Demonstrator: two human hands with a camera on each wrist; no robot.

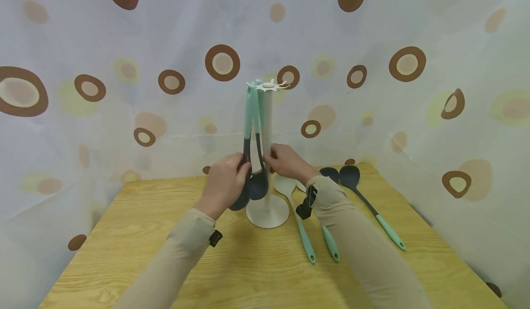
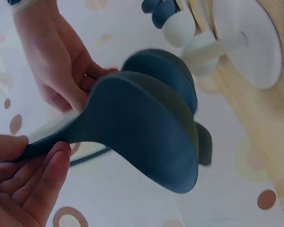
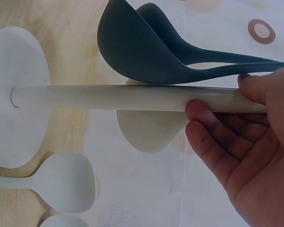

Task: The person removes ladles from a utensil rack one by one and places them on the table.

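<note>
A white utensil stand [image 1: 267, 116] has a spoked top and a round base. Hanging from its left side are a dark ladle [image 2: 137, 132] with a mint handle and a second dark ladle [image 1: 258, 187] close beside it. My left hand [image 1: 225, 180] pinches the neck of the nearer ladle between thumb and fingers. Around the stand's pole [image 3: 123, 98] the thumb and fingers of my right hand [image 3: 255, 137] are curled. Behind the pole, a pale flat utensil head [image 3: 149, 132] shows in the right wrist view; its upper part is hidden.
Right of the base, a pale spoon [image 1: 285, 185] with a mint handle lies on the wooden table [image 1: 165, 217]. Another mint handle [image 1: 330, 244] lies beside it, partly under my right arm. Farther right are a dark spoon-like utensil [image 1: 349, 176] and another dark head [image 1: 329, 173]. A spotted curtain hangs behind.
</note>
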